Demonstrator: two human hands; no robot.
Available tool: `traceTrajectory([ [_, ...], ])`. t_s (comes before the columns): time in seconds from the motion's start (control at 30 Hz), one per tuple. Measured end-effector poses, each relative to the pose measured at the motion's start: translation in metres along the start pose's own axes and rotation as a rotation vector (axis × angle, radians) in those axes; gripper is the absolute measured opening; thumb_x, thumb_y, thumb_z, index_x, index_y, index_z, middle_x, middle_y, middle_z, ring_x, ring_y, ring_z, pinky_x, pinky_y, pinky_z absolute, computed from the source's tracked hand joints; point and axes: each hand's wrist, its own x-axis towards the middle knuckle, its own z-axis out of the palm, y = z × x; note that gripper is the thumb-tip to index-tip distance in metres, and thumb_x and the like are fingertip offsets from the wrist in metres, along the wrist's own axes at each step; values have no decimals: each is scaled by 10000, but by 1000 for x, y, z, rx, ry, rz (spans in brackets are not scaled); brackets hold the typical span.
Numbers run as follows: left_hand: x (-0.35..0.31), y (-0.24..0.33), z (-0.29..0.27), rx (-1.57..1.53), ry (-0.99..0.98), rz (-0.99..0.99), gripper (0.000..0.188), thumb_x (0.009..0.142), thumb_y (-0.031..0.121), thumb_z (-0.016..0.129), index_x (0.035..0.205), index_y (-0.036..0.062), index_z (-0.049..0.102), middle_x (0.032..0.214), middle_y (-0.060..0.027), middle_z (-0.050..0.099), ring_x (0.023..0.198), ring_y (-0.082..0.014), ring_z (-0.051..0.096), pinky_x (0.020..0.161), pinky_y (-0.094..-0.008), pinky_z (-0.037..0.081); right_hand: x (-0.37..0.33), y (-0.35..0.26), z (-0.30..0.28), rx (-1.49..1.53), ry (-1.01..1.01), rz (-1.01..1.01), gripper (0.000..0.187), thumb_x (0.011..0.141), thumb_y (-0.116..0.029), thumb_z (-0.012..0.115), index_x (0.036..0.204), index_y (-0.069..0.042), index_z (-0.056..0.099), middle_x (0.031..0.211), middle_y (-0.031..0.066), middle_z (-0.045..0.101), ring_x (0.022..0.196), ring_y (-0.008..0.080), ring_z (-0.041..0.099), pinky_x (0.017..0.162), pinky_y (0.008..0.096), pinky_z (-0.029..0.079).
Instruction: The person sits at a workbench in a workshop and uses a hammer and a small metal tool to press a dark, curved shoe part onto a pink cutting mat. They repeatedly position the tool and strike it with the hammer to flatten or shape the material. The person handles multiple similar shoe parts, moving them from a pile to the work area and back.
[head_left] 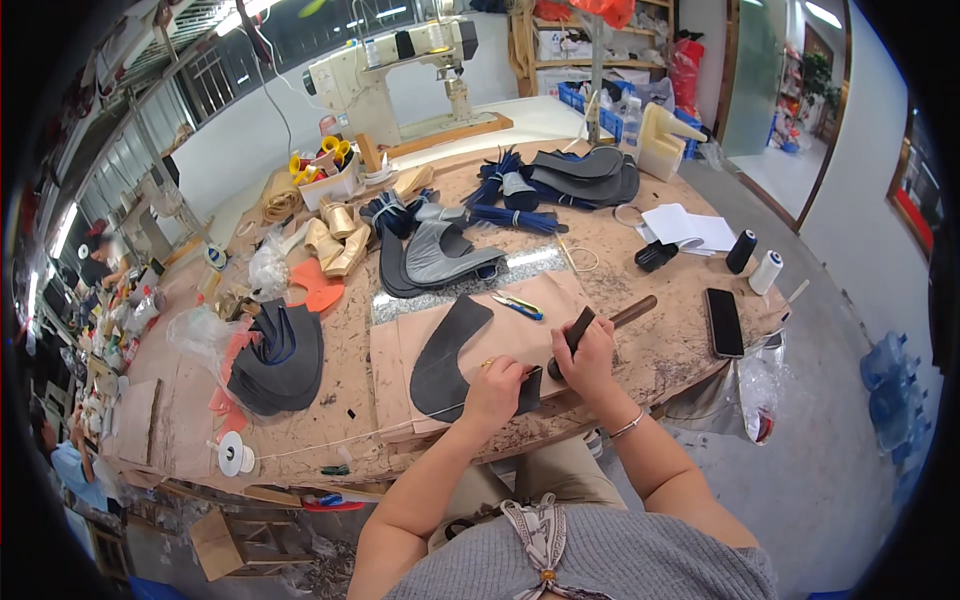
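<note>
Left hand (pixel 492 392) bending over the near right end of a dark grey, U-shaped flat piece with a matte surface (pixel 438 362); thumb and forefinger meeting at its edge, the other fingers curling in. A small dark bit is showing at the fingertips; cannot tell whether it belongs to the piece.

Right hand (pixel 588 358) wrapping a dark, flat, narrow bar (pixel 578 326), fingers clamping round it, its upper end standing out above the fist, tilting. Lower end sitting just beside the piece; contact unclear.

The piece is lying on a pale pinkish-brown flat board (pixel 397 345) near the table's front edge, its curve opening toward the right hand. A white flanged spool (pixel 236 455) is resting to the left, near that edge.

Just beyond the right hand, a brown wooden handle (pixel 636 310) is slanting away. Yellow-and-blue snips (pixel 518 306) are lying past the piece. Farther right, a black phone (pixel 724 322); farther back, silver-grey curved pieces (pixel 447 255) are lying stacked. At the back, a cream sewing machine (pixel 370 95) is standing.
</note>
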Motion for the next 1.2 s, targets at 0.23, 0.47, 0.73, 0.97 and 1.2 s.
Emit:
traceTrajectory([
  [0.23, 0, 5, -3, 70, -4, 76, 129, 802, 7, 652, 909, 34, 717, 881, -96, 631, 865, -293, 618, 790, -400, 504, 3, 0, 3, 16, -25, -44, 170, 842, -170, 718, 773, -89, 586, 722, 35, 616, 702, 257, 603, 800, 402, 384],
  [0.47, -3, 3, 0, 119, -18, 102, 148, 804, 34, 636, 930, 49, 711, 907, -89, 619, 909, -275, 609, 824, -384, 497, 2, 2, 1, 12, -18, -21, 165, 843, -172, 719, 780, -89, 592, 720, 39, 618, 702, 260, 603, 797, 399, 384],
  [0.73, -4, 2, 2, 164, -31, 145, 170, 794, 12, 622, 936, 39, 713, 925, -92, 629, 898, -276, 608, 833, -377, 494, 12, -3, 3, 19, -49, -102, 149, 828, -157, 726, 778, -92, 601, 723, 31, 620, 698, 249, 600, 780, 399, 382],
  [0.97, -3, 7, -2, 225, -82, 131, 236, 771, 8, 617, 983, 48, 712, 959, -88, 634, 916, -275, 612, 850, -370, 499, 12, -11, 7, 78, -55, -116, 152, 799, -144, 734, 731, -98, 605, 691, 33, 605, 680, 243, 588, 776, 400, 388],
  [1.2, -4, 6, -2, 190, -75, 88, 235, 778, 2, 627, 986, 67, 714, 953, -82, 639, 911, -277, 615, 831, -379, 510, 25, -12, 3, -7, -12, -262, 168, 782, -132, 746, 739, -85, 590, 679, 37, 593, 675, 235, 588, 783, 406, 402],
])
